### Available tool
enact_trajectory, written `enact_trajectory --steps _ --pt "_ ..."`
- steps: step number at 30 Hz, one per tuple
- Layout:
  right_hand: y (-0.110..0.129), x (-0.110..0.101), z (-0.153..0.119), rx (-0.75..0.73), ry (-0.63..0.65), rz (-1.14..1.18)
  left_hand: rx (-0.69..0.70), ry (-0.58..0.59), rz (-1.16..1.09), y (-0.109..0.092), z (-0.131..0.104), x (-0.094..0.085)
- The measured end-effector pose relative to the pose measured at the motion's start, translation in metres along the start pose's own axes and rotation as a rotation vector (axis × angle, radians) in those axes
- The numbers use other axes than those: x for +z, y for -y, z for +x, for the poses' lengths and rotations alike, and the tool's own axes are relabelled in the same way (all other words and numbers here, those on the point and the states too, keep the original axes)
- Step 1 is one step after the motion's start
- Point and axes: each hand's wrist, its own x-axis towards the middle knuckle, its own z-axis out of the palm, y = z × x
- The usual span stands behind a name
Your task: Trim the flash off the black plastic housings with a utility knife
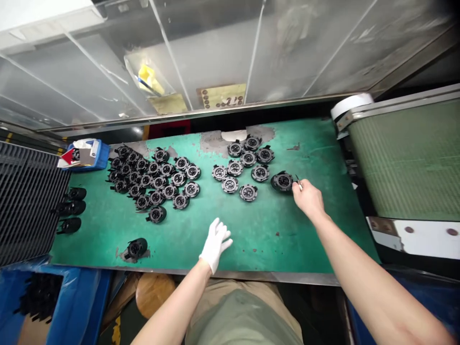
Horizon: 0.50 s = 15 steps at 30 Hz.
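Note:
My left hand point(216, 243), in a white glove, is over the green worktop near its front edge. Its fingers are spread, with nothing in them. My bare right hand point(308, 196) is closed round a small tool point(299, 183) with a thin metal tip; the fingers hide most of it. The tip is beside a round black plastic part point(282, 181) with a hub and spokes; I cannot tell whether they touch. Several similar round parts point(248, 192) lie between the hands and farther back. A larger group of black parts point(158, 182) spreads over the left half.
A conveyor with a green belt point(406, 158) stands at the right. At the left are a blue bin point(101, 154), a black ribbed stack point(30, 201) and a blue-lined box point(81, 297) of black parts. A single black part point(136, 248) lies near the front edge of the green worktop point(251, 235).

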Motion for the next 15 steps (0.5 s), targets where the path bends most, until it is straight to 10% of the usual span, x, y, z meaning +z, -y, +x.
enact_trajectory --steps 8,11,15 --pt "0.027 0.012 0.017 -0.006 -0.028 0.023 0.257 -0.099 0.094 -0.111 0.123 0.043" --pt "-0.008 -0.050 0.002 -0.026 -0.150 -0.022 0.244 -0.073 0.172 -0.139 0.146 0.055" --pt "-0.077 -0.204 -0.007 0.081 -0.405 -0.109 0.226 -0.047 0.245 -0.151 0.172 0.067"
